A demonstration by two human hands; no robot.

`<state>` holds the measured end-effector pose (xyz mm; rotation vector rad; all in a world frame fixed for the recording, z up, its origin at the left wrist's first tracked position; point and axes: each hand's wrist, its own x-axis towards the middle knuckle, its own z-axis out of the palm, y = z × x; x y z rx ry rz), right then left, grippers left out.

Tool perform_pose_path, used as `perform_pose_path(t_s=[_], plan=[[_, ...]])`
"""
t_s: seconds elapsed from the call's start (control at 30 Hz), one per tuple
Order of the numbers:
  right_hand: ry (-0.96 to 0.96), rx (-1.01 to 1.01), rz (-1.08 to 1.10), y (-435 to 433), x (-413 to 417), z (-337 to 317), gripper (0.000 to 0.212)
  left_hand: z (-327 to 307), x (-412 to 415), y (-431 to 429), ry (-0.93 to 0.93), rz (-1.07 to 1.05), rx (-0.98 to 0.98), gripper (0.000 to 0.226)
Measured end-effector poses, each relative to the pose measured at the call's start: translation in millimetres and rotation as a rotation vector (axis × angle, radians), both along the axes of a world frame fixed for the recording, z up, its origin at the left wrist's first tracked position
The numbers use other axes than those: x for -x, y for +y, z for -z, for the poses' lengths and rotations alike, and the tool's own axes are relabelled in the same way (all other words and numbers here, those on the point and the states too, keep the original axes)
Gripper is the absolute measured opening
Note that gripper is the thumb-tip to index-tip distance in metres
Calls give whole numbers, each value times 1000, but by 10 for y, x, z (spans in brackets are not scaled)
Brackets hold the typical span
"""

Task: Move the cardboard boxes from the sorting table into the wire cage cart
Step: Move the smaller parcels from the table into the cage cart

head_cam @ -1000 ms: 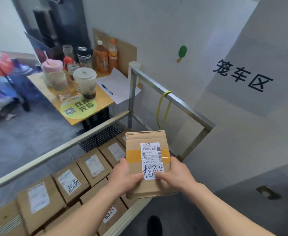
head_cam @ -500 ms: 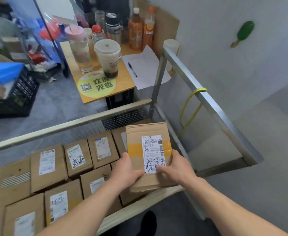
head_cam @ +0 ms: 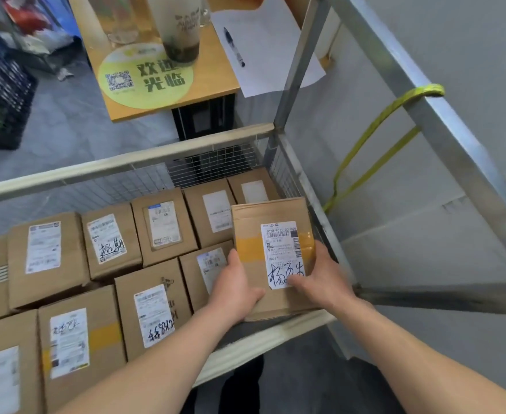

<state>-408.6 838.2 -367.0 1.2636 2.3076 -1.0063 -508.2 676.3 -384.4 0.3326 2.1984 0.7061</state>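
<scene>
I hold a cardboard box (head_cam: 253,222) with a white shipping label and yellow tape over the right front corner of the wire cage cart (head_cam: 126,165). My left hand (head_cam: 233,289) grips its left side and near edge. My right hand (head_cam: 325,277) grips its right side, thumb on the label. Below and to the left, several labelled cardboard boxes (head_cam: 162,225) lie packed in rows on the cart floor.
A wooden table (head_cam: 215,82) stands beyond the cart with a drink cup (head_cam: 180,28), paper (head_cam: 275,55) and pen (head_cam: 233,47). A yellow strap (head_cam: 374,138) hangs from the cart's right rail. A black crate (head_cam: 0,97) sits far left. A grey wall is on the right.
The view has tilted down and closed in on the cart. The held box has come lower, toward the cart's right front corner, still in both hands.
</scene>
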Motion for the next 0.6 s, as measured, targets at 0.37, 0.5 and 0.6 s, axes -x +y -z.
perform_pose_path(t_s=[0.37, 0.5, 0.6], plan=[[-65, -23, -58, 204, 57, 625, 81, 535, -27, 143, -82, -31, 18, 90], [-122, -36, -72, 245, 28, 800, 89, 696, -85, 175, -121, -28, 34, 88], [-145, -15, -60, 267, -25, 907, 86, 792, -159, 193, -154, -36, 30, 89]])
